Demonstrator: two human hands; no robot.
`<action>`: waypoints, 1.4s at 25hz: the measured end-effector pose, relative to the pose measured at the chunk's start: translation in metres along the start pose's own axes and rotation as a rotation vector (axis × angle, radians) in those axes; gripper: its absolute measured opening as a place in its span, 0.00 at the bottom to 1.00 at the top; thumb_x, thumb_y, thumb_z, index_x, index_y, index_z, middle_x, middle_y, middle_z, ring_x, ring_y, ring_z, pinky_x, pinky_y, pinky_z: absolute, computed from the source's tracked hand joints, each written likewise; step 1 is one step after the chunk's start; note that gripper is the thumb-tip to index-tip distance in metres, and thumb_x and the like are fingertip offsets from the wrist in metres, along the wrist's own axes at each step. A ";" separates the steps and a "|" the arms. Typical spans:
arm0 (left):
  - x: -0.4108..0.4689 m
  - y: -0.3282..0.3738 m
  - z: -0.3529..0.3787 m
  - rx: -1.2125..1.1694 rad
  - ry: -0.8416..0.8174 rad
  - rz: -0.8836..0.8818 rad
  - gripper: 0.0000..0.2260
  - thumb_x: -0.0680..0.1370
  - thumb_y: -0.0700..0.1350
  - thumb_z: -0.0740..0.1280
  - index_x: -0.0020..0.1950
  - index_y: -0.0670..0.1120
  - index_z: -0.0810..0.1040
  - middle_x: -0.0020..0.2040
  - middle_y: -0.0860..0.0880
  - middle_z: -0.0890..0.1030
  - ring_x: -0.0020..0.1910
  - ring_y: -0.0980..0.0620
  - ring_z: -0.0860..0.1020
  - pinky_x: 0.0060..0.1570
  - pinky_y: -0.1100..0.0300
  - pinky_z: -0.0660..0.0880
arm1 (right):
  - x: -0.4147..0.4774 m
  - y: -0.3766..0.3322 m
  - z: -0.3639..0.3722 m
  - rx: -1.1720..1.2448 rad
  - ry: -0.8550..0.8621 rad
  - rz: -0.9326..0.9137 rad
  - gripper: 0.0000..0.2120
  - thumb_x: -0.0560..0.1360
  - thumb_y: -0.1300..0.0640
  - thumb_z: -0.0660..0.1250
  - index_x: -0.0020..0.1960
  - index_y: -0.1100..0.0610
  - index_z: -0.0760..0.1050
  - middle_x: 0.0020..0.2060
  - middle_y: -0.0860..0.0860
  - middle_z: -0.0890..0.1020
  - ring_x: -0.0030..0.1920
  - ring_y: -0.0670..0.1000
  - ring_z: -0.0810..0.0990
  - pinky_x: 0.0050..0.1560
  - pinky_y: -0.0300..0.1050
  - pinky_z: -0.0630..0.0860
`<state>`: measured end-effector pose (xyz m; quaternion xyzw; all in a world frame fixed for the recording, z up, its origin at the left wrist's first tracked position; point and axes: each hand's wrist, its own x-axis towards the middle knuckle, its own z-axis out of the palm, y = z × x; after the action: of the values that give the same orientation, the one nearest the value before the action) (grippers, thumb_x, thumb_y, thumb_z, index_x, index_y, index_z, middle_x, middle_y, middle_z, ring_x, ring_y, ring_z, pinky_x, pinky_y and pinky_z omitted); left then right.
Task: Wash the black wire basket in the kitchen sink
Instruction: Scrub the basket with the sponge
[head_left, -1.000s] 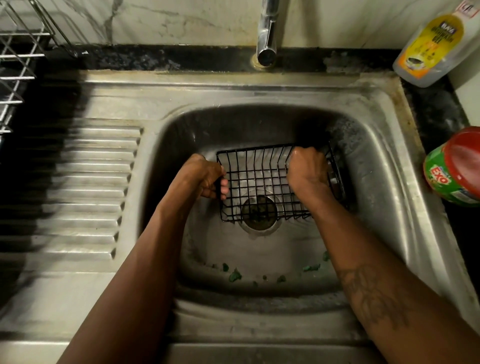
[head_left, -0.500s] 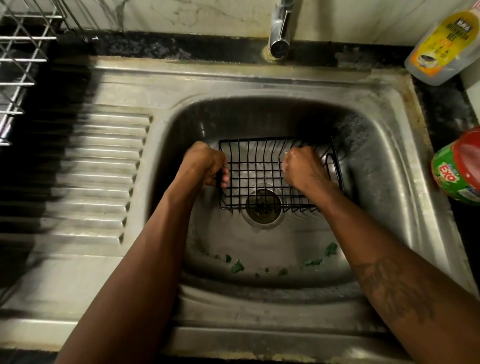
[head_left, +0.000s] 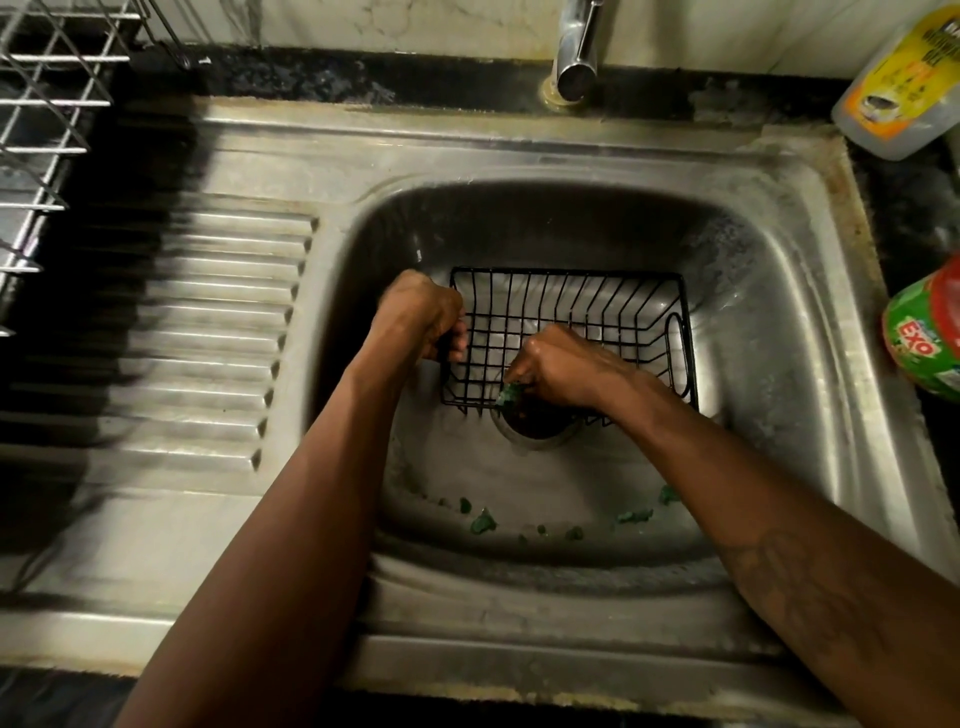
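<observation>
Left grip: fingers are curled tight round the left rim wire of the black wire basket, clamped on it.
Right grip: wet, knuckles up, down inside the basket at its near edge. The fingers are closed on a small green scrub pad that presses against the wires.
Sink: a dull stainless steel sink with a rounded square bowl and a streaked, wet, stained surface. A ribbed steel drainboard is pressed into its left side.
Basket: thin black coated wire forms a rectangular grid with an upright loop handle at its right end. It sits on the bowl floor, its near edge over the round drain hole.
Change: half a second ago the right grip was further right and higher up the basket, and no pad showed. It has since dropped toward the drain. The left grip keeps its place on the rim.
Contents: the bowl holds the basket and scattered torn green scraps along its near wall.
Around: a chrome tap stands behind the bowl. A silver wire dish rack stands at far left. On the black stone table to the right lie a clear detergent bottle with a yellow label and a green tub with a red lid marked EXO.
</observation>
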<state>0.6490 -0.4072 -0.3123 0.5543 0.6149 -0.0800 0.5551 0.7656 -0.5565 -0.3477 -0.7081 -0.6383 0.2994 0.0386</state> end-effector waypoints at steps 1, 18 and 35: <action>0.002 -0.001 0.000 0.002 0.017 0.006 0.10 0.85 0.42 0.59 0.46 0.45 0.76 0.32 0.48 0.75 0.28 0.51 0.76 0.27 0.57 0.78 | 0.001 -0.004 0.001 0.008 0.001 -0.006 0.11 0.76 0.64 0.71 0.55 0.52 0.85 0.50 0.48 0.85 0.48 0.46 0.82 0.44 0.34 0.77; 0.010 -0.004 -0.001 0.027 0.115 0.074 0.11 0.84 0.44 0.63 0.44 0.43 0.80 0.31 0.47 0.79 0.28 0.49 0.79 0.35 0.54 0.81 | -0.009 -0.001 -0.015 0.095 -0.189 0.011 0.14 0.74 0.68 0.71 0.50 0.49 0.84 0.45 0.40 0.80 0.47 0.40 0.79 0.44 0.34 0.77; 0.019 -0.007 0.000 0.017 0.117 0.074 0.10 0.83 0.43 0.63 0.43 0.43 0.79 0.31 0.47 0.78 0.26 0.49 0.77 0.34 0.54 0.80 | 0.001 0.005 -0.012 0.228 0.061 0.203 0.09 0.76 0.64 0.71 0.51 0.52 0.83 0.44 0.44 0.78 0.46 0.44 0.79 0.43 0.34 0.73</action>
<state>0.6478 -0.3982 -0.3308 0.5852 0.6247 -0.0321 0.5160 0.7758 -0.5527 -0.3407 -0.7689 -0.5238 0.3506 0.1076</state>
